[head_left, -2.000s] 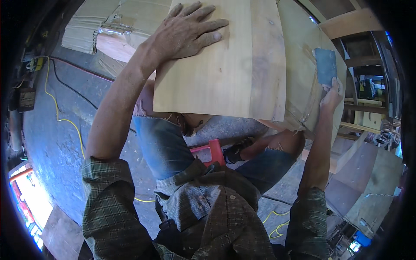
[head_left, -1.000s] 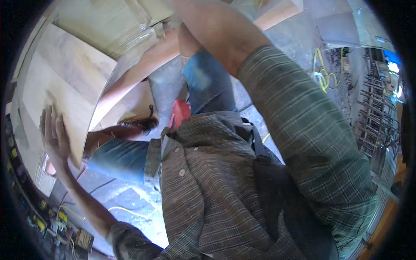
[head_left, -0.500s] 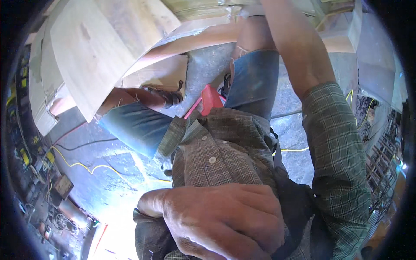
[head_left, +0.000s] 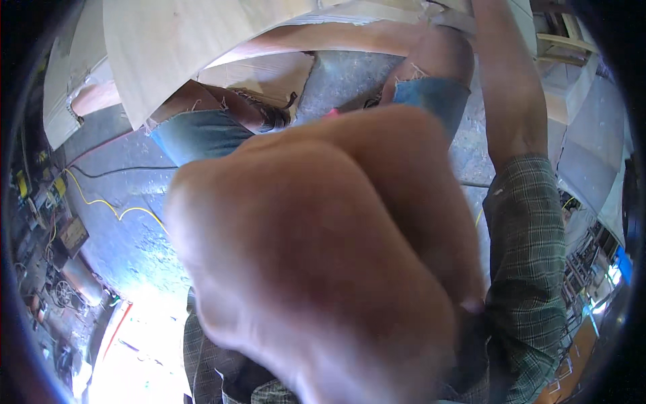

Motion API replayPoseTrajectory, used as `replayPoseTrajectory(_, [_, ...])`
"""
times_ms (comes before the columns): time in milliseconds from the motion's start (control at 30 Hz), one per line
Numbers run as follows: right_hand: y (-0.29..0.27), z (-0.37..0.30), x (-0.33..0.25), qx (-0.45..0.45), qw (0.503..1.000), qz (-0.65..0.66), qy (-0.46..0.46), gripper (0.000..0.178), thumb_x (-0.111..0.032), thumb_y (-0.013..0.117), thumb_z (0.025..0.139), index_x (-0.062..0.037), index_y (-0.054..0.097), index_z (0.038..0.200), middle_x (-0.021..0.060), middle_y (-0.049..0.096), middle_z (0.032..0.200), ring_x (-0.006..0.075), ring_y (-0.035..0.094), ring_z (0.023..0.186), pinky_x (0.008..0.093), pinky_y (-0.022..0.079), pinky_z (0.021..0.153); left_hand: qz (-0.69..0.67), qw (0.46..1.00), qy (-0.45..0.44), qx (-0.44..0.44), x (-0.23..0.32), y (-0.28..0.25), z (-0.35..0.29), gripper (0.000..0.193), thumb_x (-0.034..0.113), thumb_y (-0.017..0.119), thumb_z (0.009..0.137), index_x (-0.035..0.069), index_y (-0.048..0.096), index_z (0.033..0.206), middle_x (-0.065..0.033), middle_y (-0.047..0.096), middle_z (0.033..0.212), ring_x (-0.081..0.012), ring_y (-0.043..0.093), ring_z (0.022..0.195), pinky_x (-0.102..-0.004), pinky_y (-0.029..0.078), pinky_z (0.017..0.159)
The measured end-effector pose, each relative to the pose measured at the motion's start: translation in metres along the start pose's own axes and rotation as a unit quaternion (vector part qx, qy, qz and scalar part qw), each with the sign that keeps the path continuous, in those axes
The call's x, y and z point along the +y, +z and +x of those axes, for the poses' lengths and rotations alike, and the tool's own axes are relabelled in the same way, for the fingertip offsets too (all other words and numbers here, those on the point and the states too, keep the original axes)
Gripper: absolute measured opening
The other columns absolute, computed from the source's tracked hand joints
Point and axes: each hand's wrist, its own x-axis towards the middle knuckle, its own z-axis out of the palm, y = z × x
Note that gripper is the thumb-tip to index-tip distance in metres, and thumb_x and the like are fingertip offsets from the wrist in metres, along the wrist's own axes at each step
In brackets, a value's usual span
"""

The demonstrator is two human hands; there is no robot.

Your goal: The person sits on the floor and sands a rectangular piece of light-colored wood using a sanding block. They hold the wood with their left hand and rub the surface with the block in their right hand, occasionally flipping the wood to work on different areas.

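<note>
Left hand point(head_left: 313, 249) blocking the middle, floor point(head_left: 346, 79) gap between knees point(head_left: 441, 57), board point(head_left: 178, 50) across upper left

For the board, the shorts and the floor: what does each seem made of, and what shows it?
Board: probably wood, seemingly bare, pale and matt with faint grain-like streaks.
Shorts: likely denim, faded blue, with frayed hems.
Floor: perhaps concrete, grey and blotchy, with some sheen in the light.

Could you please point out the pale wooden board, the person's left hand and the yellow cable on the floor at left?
Pale wooden board point(head_left: 171, 44): head view, on the middle of its visible face.
Left hand point(head_left: 309, 236): head view, on its blurred middle.
Yellow cable point(head_left: 120, 217): head view, on a bend.
</note>
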Motion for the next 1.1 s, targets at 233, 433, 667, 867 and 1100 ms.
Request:
replayPoseTrajectory(233, [0.001, -0.002, 0.001, -0.015, 1.000, -0.005, 0.014, 0.030, -0.021, 0.059, 0.088, 0.0020, 0.064, 0.106, 0.0056, 0.063, 0.079, 0.0114, 0.056, 0.062, 0.0263, 0.045, 0.055, -0.009, 0.999, -0.036, -0.013, 0.017, 0.021, 0.000, 0.026, 0.031, 0.062, 0.088, 0.007, 0.059, 0.083, -0.0110, 0.059, 0.082, -0.0298, 0.061, 0.084, -0.0453, 0.043, 0.082])
replayPoseTrajectory(433, [0.000, 0.005, 0.007, -0.038, 0.999, 0.006, -0.002, 0.028, -0.020, 0.059, 0.088, 0.0016, 0.064, 0.106, 0.0058, 0.063, 0.078, 0.0117, 0.055, 0.060, 0.0272, 0.045, 0.055, -0.001, 0.999, -0.046, -0.022, 0.018, 0.016, 0.005, 0.034, 0.036, 0.059, 0.089, 0.003, 0.059, 0.090, -0.0162, 0.060, 0.087, -0.0335, 0.061, 0.087, -0.0484, 0.044, 0.083])
replayPoseTrajectory(667, [-0.006, -0.006, -0.006, -0.019, 0.998, -0.052, 0.010, 0.032, -0.021, 0.058, 0.088, 0.0025, 0.063, 0.109, 0.0091, 0.066, 0.082, 0.0158, 0.059, 0.067, 0.0316, 0.048, 0.063, -0.023, 0.997, -0.071, -0.029, 0.022, 0.014, 0.010, 0.045, 0.042, 0.056, 0.090, -0.002, 0.059, 0.098, -0.0223, 0.062, 0.092, -0.0379, 0.060, 0.091, -0.0522, 0.044, 0.084])
replayPoseTrajectory(867, [-0.001, -0.020, -0.006, 0.013, 0.984, -0.151, 0.094, 0.037, -0.030, 0.058, 0.085, -0.0008, 0.062, 0.108, 0.0182, 0.067, 0.097, 0.0298, 0.065, 0.092, 0.0405, 0.050, 0.081, -0.073, 0.991, -0.091, -0.068, 0.005, 0.005, 0.004, 0.055, 0.047, 0.053, 0.091, -0.006, 0.060, 0.104, -0.0275, 0.063, 0.096, -0.0416, 0.060, 0.094, -0.0554, 0.045, 0.085])
replayPoseTrajectory(1100, [-0.008, -0.015, -0.015, 0.002, 0.996, -0.075, 0.043, 0.033, -0.025, 0.059, 0.087, 0.0027, 0.062, 0.106, 0.0074, 0.062, 0.080, 0.0120, 0.057, 0.067, 0.0286, 0.047, 0.063, 0.246, 0.966, 0.059, -0.056, 0.038, 0.040, 0.035, 0.022, 0.019, 0.066, 0.081, -0.001, 0.067, 0.091, -0.0109, 0.066, 0.084, -0.0312, 0.065, 0.079, -0.0458, 0.049, 0.072])
